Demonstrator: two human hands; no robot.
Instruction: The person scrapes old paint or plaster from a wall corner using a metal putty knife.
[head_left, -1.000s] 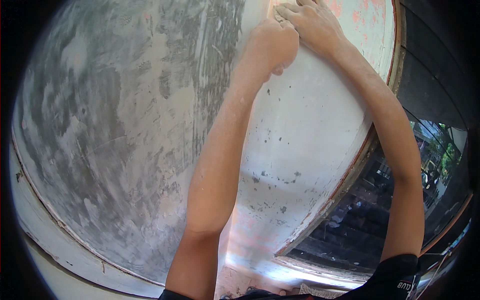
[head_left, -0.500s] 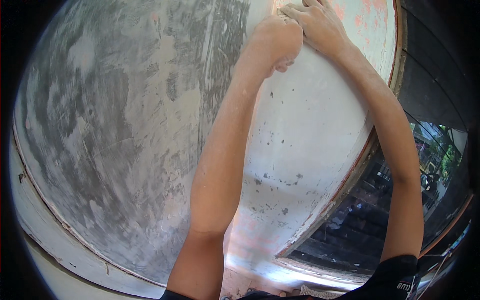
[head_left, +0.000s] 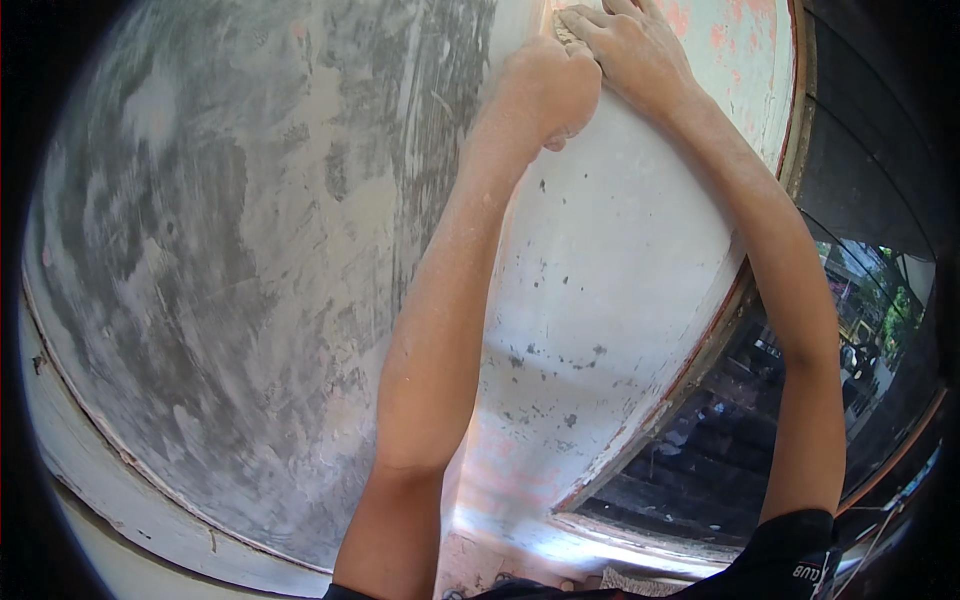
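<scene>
Both arms reach up to the top of a wall corner. My left hand [head_left: 562, 92] is closed in a dusty fist against the corner edge. From its upper side pokes a small tan, rough-looking piece [head_left: 563, 30], perhaps folded sandpaper; most of it is hidden. Just right of it, my right hand [head_left: 645, 55] lies on the white wall face [head_left: 620, 240], fingers stretched out, one of them beside the tan piece. Some of its fingertips run out of the picture at the top. To the left spreads the grey, patchy wall face [head_left: 250, 250] with pale smears.
A worn wooden frame [head_left: 690, 370] borders the white face, with dark slatted panels [head_left: 690, 470] beyond. A pale ledge [head_left: 120, 470] curves along the lower left. Down at the corner's foot lies a reddish floor [head_left: 475, 560] with a fringed mat [head_left: 640, 582].
My left fist has shifted slightly down and left, and more of the tan piece shows above it. The right hand has hardly moved.
</scene>
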